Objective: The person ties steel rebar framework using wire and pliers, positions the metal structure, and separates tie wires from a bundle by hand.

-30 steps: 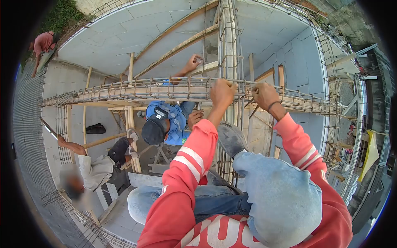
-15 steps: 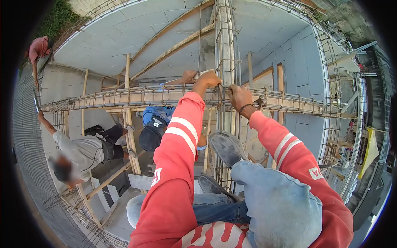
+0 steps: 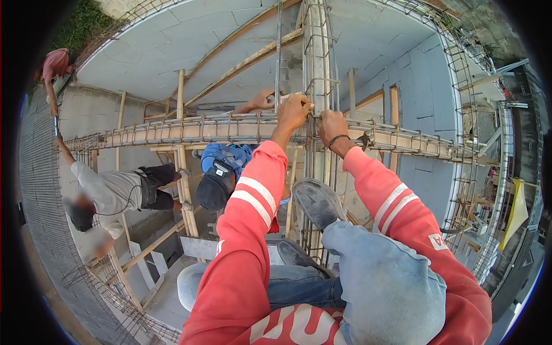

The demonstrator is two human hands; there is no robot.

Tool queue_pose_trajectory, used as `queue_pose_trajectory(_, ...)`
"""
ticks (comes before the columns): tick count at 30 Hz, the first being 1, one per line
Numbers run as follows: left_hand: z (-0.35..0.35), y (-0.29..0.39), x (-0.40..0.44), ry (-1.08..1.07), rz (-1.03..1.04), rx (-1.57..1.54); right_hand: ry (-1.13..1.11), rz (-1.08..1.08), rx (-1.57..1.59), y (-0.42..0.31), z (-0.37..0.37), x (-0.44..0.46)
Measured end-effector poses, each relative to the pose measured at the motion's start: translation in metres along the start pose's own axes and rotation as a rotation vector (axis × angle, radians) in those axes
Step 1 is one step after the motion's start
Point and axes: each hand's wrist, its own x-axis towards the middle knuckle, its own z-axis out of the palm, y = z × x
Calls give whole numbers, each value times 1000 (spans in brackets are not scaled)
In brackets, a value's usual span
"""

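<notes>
My left hand (image 3: pixel 294 113) is closed at the crossing of two steel rebar cages, its fingers near a pale strip (image 3: pixel 297 96). What it grips is hidden. Just right of it, my right hand (image 3: pixel 333 127), with a dark band at the wrist, has its fingers curled against the upright-running rebar cage (image 3: pixel 317 69). Whatever sits in those fingers is too small to make out. The other rebar cage (image 3: pixel 201 130) runs left to right below both hands. Beside my left hand, another person's hand (image 3: pixel 264 99) reaches up near long steel bars (image 3: pixel 279 54).
Below the cage stands a person in a dark cap (image 3: pixel 215 190). At left, a person in a light shirt (image 3: pixel 115 190) and one in a red shirt (image 3: pixel 56 66) hold a bar. A dark metal tool (image 3: pixel 365 139) lies right of my wrist. My shoe (image 3: pixel 318 202) rests along the cage.
My left hand has turned and drawn slightly toward me; my right hand has shifted a little upward. The bars beside my left hand look thicker. The two people at left have brought their hands closer together.
</notes>
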Motion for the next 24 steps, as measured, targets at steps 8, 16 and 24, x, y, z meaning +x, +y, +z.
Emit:
queue_pose_trajectory(8,11,2,-27,183,334,-166,-21,-229,-336,-22,-45,3)
queue_pose_trajectory(16,17,5,-34,222,324,-36,-271,-750,-580,-24,-77,70)
queue_pose_trajectory(24,12,18,-40,192,212,-208,-402,-476,-307,-3,-74,95)
